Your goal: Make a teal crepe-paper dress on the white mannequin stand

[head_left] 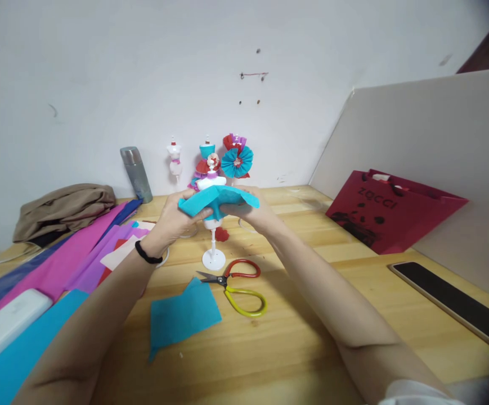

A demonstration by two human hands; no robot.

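My left hand and my right hand both grip a piece of blue crepe paper, wrapped against the front of a small white dress form. Some fingers are hidden behind the paper. The form stands upright on a round white base. Just in front of it, scissors with one red and one yellow handle lie with their blades apart. Their tips touch a loose blue paper piece on the table.
Behind stand more small dress forms, one plain and others in coloured paper. Coloured sheets, a brown cloth, a white box-like item and a flask are at left. A red bag and a phone are at right.
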